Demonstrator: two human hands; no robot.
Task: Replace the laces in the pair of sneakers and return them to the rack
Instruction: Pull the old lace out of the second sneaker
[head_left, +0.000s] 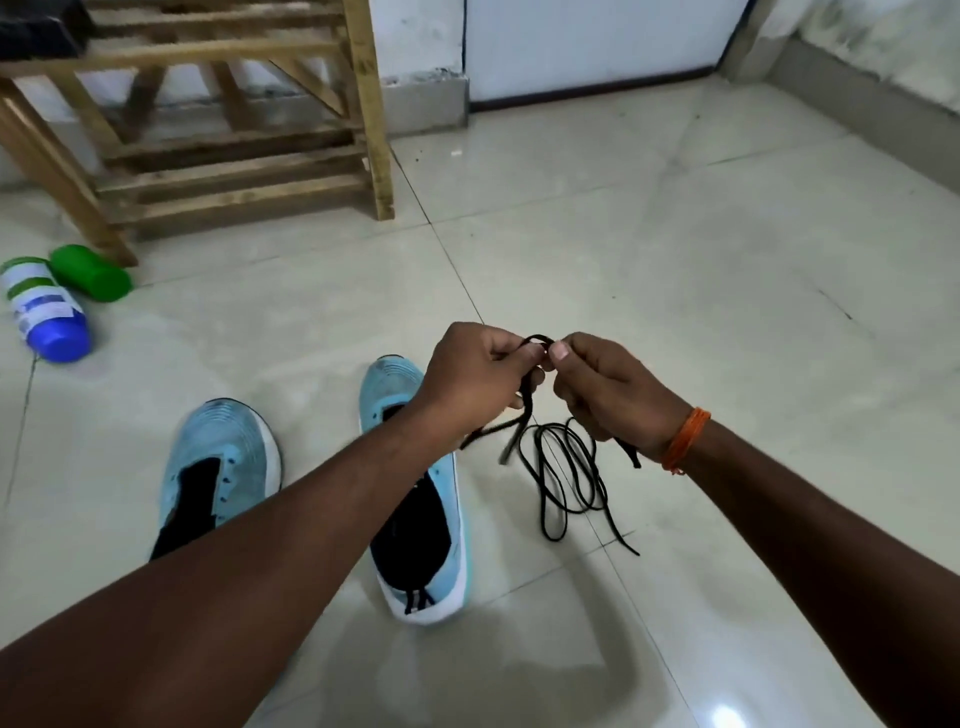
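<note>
Two light blue sneakers stand on the tiled floor with no laces in their eyelets: the left sneaker (221, 467) and the right sneaker (421, 525), partly hidden under my left forearm. Above the floor, my left hand (480, 376) and my right hand (608, 387) both pinch a black lace (535, 343) at its top, close together. Its ends hang down below my hands. Another black lace (569, 483) lies looped on the floor to the right of the right sneaker.
A wooden shoe rack (218, 130) stands at the back left. A white and blue bottle (44, 312) and a green container (91, 273) lie on the floor at the left. A white door (597, 47) is behind.
</note>
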